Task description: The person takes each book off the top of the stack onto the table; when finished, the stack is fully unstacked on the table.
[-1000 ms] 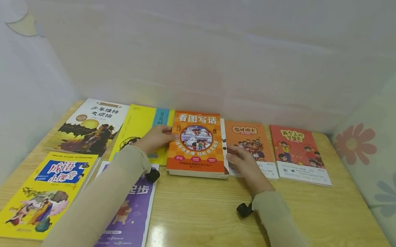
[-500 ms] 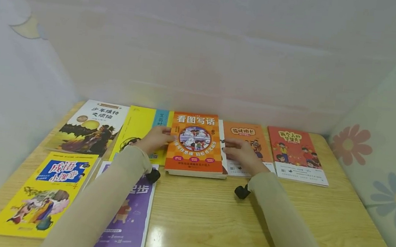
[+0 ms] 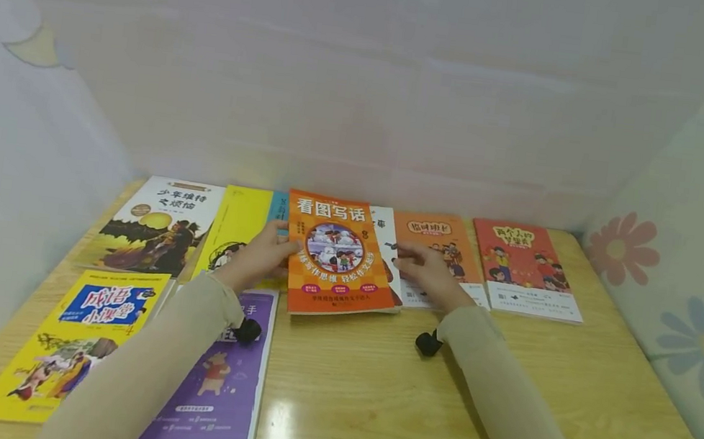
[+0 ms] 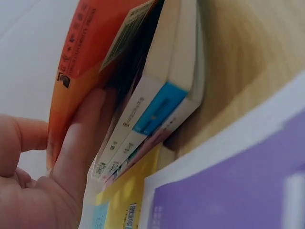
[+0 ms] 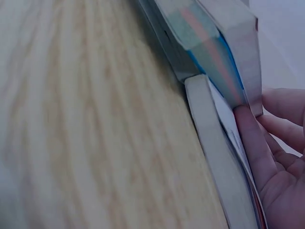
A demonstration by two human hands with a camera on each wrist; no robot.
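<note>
An orange book (image 3: pixel 337 290), tilted slightly, lies over a white book (image 3: pixel 386 232) at mid-table. My left hand (image 3: pixel 259 256) pinches its left edge; the left wrist view has the thumb of that hand (image 4: pixel 52 186) under the raised orange cover (image 4: pixel 76 76), apart from the stacked books (image 4: pixel 157 109) below. At the white book's right edge is my right hand (image 3: pixel 433 279), fingers bent around it. In the right wrist view, the thumb and fingers of this hand (image 5: pixel 286 176) close on the corner of stacked books (image 5: pixel 219 52).
A black-and-white book (image 3: pixel 148 232) and a yellow book (image 3: pixel 242 214) lie at the back left, with another yellow book (image 3: pixel 59 331) and a purple book (image 3: pixel 210 406) in front. Further right are an orange book (image 3: pixel 433 221) and a red book (image 3: pixel 517 256) on the wooden table (image 3: pixel 371 395).
The orange book has shifted left and turned slightly with my left hand, uncovering more of the white book. My right hand has moved slightly left since the earliest frame.
</note>
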